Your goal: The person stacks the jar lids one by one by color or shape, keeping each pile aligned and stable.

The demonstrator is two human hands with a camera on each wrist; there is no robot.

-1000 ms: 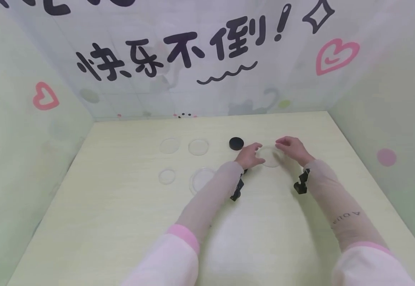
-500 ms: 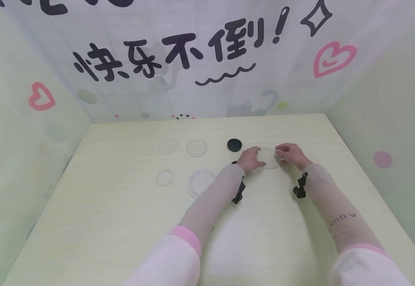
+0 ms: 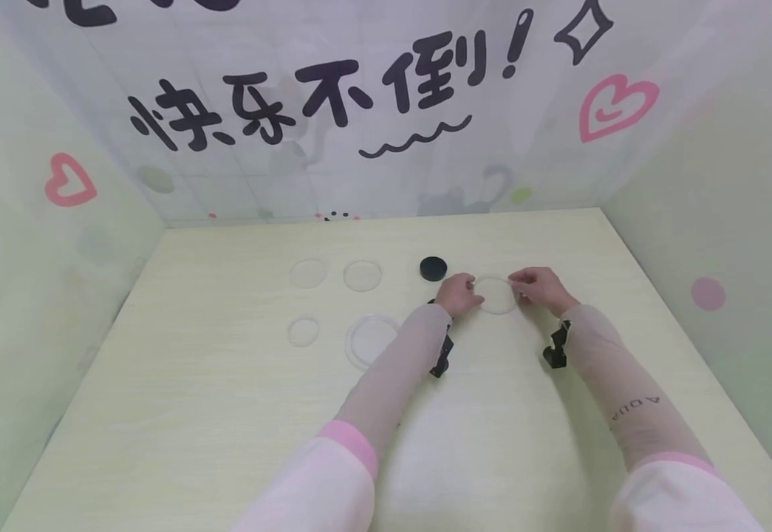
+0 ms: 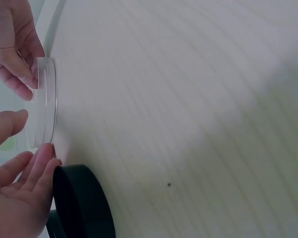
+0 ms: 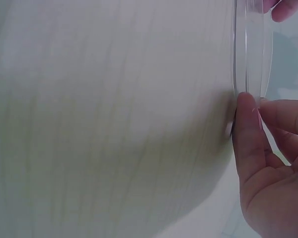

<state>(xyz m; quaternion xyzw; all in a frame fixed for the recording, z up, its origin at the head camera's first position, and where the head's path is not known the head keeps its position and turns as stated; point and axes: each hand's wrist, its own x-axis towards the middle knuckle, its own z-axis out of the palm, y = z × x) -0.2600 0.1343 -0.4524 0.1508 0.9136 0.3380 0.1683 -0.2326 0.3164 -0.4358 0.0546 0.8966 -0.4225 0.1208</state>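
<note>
Clear round dish (image 3: 496,295) sits flat on pale wood table (image 3: 226,414), right of centre, just right of black cap (image 3: 433,268). Shallow, see-through, thin double rim in wrist views, looks like lid on base. Left hand (image 3: 459,294) pinches its left edge, right hand (image 3: 540,288) its right edge, fingertips curled on rim. Four more clear dishes off to left.

table (image 3: 226,414): pale wood | on it: 5 clear dishes (image 3: 362,275) (round, flat) | black cap (image 3: 433,268)
</note>
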